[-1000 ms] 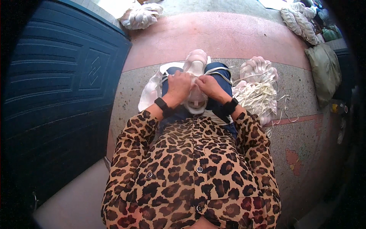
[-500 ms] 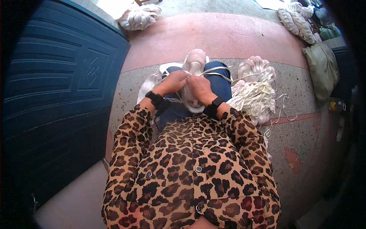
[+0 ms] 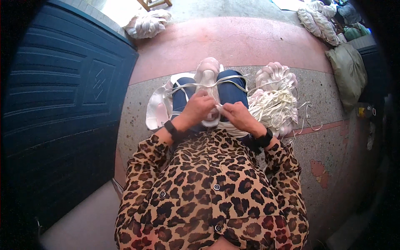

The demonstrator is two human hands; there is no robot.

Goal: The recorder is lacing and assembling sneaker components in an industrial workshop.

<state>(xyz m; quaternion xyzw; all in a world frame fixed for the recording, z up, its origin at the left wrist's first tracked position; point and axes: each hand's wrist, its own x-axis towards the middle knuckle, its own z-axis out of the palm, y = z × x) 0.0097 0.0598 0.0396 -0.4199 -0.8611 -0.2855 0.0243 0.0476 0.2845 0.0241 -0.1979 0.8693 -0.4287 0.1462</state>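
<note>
A pale pink and white shoe (image 3: 207, 77) lies lengthwise between my knees, its near end partly under my hands. Over its near half, my left hand (image 3: 196, 109) is closed, fingers pinched together on a white lace (image 3: 218, 106). Just right of it, my right hand (image 3: 239, 114) pinches the same lace, with only a short stretch showing between the two hands. Other loops of white lace run across both knees and over the shoe. Whether a knot sits under my fingertips is too small to tell.
To my right lie a heap of loose white laces (image 3: 275, 106) and a cluster of pink and white shoe parts (image 3: 275, 75). Another white shoe piece (image 3: 157, 109) rests by my left leg. A blue panelled door (image 3: 66, 96) stands at left; a greenish sack (image 3: 348, 75) leans at right.
Both hands have come nearer my body along the shoe, and the right hand has drawn away to the right. More of the shoe and the laces across my knees now shows.
</note>
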